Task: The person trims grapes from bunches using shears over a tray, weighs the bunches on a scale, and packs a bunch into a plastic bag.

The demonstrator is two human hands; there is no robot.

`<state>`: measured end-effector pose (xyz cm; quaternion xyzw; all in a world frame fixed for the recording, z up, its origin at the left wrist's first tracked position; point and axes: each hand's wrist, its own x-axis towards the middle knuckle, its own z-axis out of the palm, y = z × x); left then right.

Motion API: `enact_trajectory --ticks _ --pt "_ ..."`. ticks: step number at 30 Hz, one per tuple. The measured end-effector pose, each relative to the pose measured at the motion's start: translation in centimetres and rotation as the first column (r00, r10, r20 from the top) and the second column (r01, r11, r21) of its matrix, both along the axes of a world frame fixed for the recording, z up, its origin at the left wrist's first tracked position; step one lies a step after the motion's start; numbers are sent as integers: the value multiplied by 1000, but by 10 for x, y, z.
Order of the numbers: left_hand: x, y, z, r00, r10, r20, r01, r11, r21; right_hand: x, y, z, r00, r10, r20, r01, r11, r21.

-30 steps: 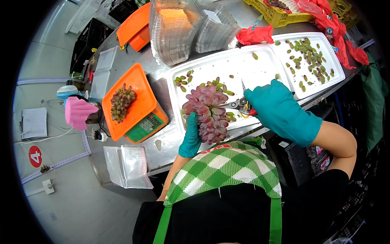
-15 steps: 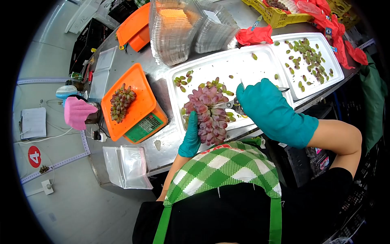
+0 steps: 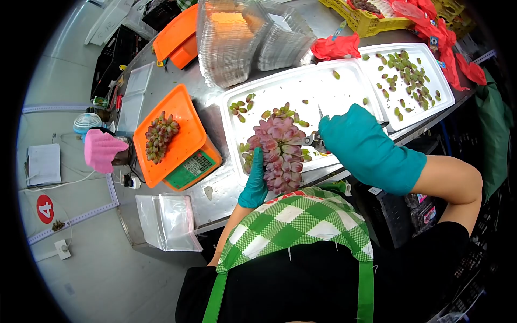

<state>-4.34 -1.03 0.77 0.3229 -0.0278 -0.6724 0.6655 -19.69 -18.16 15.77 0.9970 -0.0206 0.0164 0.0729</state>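
A bunch of reddish-purple grapes (image 3: 276, 153) is held up over the near-left part of a white tray (image 3: 318, 86). My left hand (image 3: 254, 184), in a teal glove, grips the bunch from its left side; some of the fingers are hidden behind it. Gloved the same way, my right hand (image 3: 362, 141) is closed around a pair of scissors (image 3: 314, 141). Their metal blades point left at the right side of the bunch. Several loose greenish grapes (image 3: 241, 106) lie in the tray around the bunch.
Left of the tray stands an orange scale (image 3: 186, 116) carrying another grape bunch (image 3: 161, 137). Clear plastic boxes (image 3: 229, 51) are stacked behind. A second white tray (image 3: 439, 89) with loose grapes adjoins on the right. Plastic bags (image 3: 168, 222) lie at the table's front-left edge.
My right hand has moved slightly right, drawing the scissors back a little from the middle of the bunch. The left hand still holds the bunch in nearly the same place.
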Motion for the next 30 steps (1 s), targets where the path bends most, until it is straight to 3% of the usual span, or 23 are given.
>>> enact_trajectory --ticks 3,6,12,15,18,22,25,27,30 --pt "0 1 -1 996 3 -85 -7 999 -42 -5 -5 2 998 -52 -34 56 988 141" --pt "0 1 1 998 6 -65 -10 999 -53 -1 -1 6 965 -109 -237 141 983 120" --pt "2 -3 6 998 54 -38 -58 993 -100 -3 -12 2 984 -115 -134 155 926 344" --pt "10 -10 -6 992 123 -32 -125 988 -94 -1 -8 -5 969 -224 -100 245 903 353" --pt "15 -8 -18 985 102 -140 -123 981 -147 -1 0 -27 931 -331 -150 353 720 598" --pt "19 -10 -5 984 131 -118 -147 980 -133 -5 11 -44 886 -407 -222 400 430 809" --pt "19 -14 13 982 163 93 -157 985 -66 -10 16 -63 892 -435 -125 277 307 910" --pt "21 -13 11 974 163 155 -158 986 -44 -11 18 -67 903 -428 -33 195 341 920" --pt "18 -12 9 966 175 192 -173 985 -28 -16 13 -57 920 -390 -47 250 487 837"
